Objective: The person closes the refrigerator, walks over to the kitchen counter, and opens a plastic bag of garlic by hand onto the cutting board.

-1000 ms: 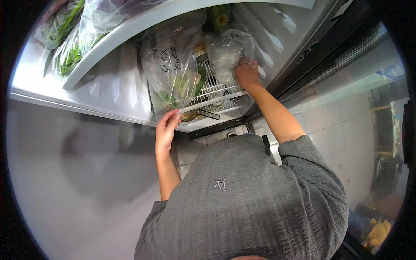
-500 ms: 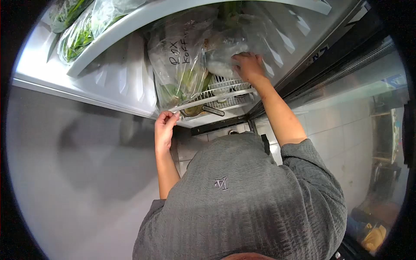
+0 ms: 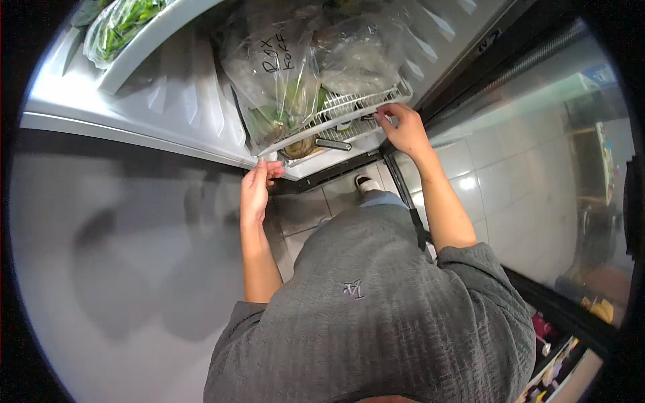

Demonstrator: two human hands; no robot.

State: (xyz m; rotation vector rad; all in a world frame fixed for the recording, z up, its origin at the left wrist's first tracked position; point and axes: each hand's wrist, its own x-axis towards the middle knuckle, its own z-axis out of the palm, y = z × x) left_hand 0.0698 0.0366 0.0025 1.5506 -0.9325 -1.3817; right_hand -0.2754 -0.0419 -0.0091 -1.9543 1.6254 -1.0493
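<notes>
Landmark shelf: a white coated-wire rack with a straight front rail (image 3: 336, 122), set inside the white cabinet (image 3: 168, 101); both hands are at its front.
Left hand: the bare left hand (image 3: 259, 185) is at the shelf's left front corner, fingertips up against it; whether they grip or only touch, I cannot tell.
Right hand: the bare right hand (image 3: 405, 129) is near the shelf's right front end, thumb and forefinger at the rail; a firm pinch cannot be confirmed.
Spacing: the hands stand well apart, one toward each end of the shelf.
Lettered bag: a clear plastic bag with black handwriting (image 3: 272, 67) and green leafy contents stands on the shelf's left part.
Pale bag: a crumpled clear plastic bag with whitish contents (image 3: 356, 70) lies on the shelf's right part.
Below the rail: a dark, pale-edged bar-shaped piece (image 3: 334, 144) and a rounded brownish item (image 3: 300, 148).
Handling: with the rail, even pressure at both ends should keep the shelf level; watch that loose plastic stays behind the rail, clear of the fingertips.
</notes>
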